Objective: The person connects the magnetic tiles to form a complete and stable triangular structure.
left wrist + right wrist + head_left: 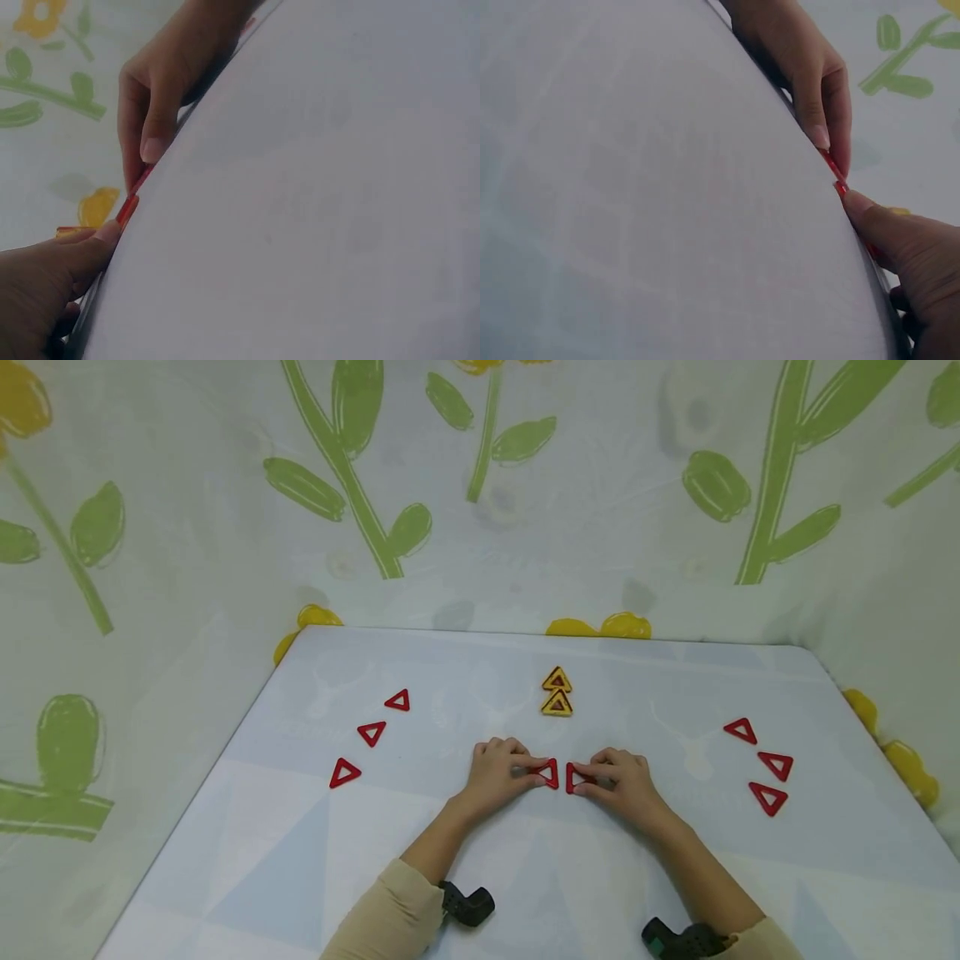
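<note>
- Your left hand (498, 770) is pinching a left red triangle (556, 774) between thumb and fingers, closing only as far as its thin frame.
- Your right hand (626, 781) is pinching a right red triangle (570, 778) the same way.
- These two pieces are facing each other side to side just above or on the bench (262, 827), a narrow gap separating them in the head view; you cannot tell whether they are touching its surface.
- Beyond your hands, two yellow triangles (557, 703) are lying in line, the nearer one's tip pointing at the farther one's base.
- Well out to your left, three red triangles (371, 726) are lying apart from each other.
- Well out to your right, three more red triangles (774, 756) are lying near one another.
</note>
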`<act>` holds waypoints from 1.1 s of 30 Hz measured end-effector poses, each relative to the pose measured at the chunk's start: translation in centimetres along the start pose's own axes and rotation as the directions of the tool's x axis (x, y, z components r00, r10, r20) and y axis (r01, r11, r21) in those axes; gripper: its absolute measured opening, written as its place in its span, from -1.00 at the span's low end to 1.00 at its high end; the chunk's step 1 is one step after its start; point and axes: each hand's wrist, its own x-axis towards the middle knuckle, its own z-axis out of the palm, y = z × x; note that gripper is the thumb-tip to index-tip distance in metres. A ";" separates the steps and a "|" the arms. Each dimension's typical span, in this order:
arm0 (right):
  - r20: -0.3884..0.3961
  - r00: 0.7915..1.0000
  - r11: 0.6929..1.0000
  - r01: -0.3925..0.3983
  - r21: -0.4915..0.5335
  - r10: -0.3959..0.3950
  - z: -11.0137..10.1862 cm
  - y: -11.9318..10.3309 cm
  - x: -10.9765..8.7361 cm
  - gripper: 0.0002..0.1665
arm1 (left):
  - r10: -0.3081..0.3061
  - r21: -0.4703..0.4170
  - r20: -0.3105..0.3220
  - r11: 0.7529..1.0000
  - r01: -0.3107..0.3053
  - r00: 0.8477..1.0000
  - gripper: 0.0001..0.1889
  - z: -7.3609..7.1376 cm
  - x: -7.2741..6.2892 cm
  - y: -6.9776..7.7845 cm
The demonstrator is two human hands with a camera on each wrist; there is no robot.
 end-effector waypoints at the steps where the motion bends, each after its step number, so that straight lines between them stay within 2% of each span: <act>1: -0.002 1.000 1.000 0.003 -0.011 -0.003 0.1 0.0 0.0 -0.57 | 0.003 0.006 -0.003 1.000 -0.003 1.000 -0.64 0.0 0.0 0.1; 7: -0.033 0.999 0.999 0.002 -0.046 -0.004 0.5 -0.2 0.2 -0.57 | 0.030 0.059 -0.021 0.998 -0.028 0.999 -0.62 0.1 -0.2 0.3; 14: -0.050 0.998 0.999 -0.032 -0.026 0.031 0.6 -0.5 0.3 -0.57 | 0.041 0.083 -0.018 0.996 -0.039 0.999 -0.61 0.2 -0.2 0.3; 24: -0.046 0.998 0.998 -0.037 -0.050 0.035 0.6 -0.5 0.2 -0.57 | 0.006 0.088 -0.072 0.996 0.000 0.997 -0.58 0.8 0.0 1.0; 31: -0.037 0.998 0.999 -0.043 -0.029 0.042 0.6 -0.3 0.0 -0.55 | -0.066 0.021 0.000 0.998 0.066 0.998 -0.62 0.5 0.1 1.5; 33: -0.038 0.998 0.999 -0.044 -0.025 0.043 0.6 -0.3 0.0 -0.55 | -0.069 0.024 0.004 0.997 0.069 0.998 -0.62 0.5 0.1 1.5</act>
